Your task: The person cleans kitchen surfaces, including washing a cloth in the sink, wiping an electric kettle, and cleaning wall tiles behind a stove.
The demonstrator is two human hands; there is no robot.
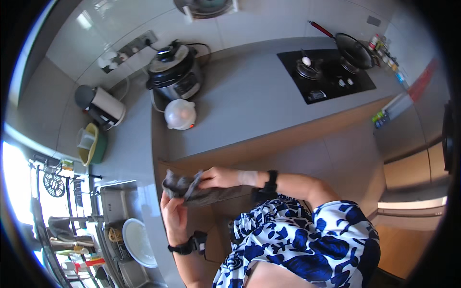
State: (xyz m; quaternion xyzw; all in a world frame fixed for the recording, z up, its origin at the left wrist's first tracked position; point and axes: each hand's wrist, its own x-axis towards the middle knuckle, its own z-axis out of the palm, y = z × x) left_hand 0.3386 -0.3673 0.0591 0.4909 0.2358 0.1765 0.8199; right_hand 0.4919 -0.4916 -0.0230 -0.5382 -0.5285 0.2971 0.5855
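Observation:
A grey cloth [180, 185] hangs bunched between both hands, in front of the counter's edge. My left hand [174, 212] pinches its near left part from below, fingers partly behind the fabric. From the right, my right hand [216, 178] grips a raised fold. The cloth's lower part stretches rightwards beneath my right hand, slightly blurred. Beyond the cloth, a small white egg cooker [180, 114] with a translucent lid and a lit red light stands on the grey countertop [230, 104]. An electric pressure cooker [174, 72] is just behind it.
An electric kettle [102, 106] and a green and yellow bin [93, 145] stand left. A white basin [139, 242] sits over the sink [113, 205], beside a dish rack [68, 219]. A wok [353, 50] rests on the black gas hob [324, 77] at right.

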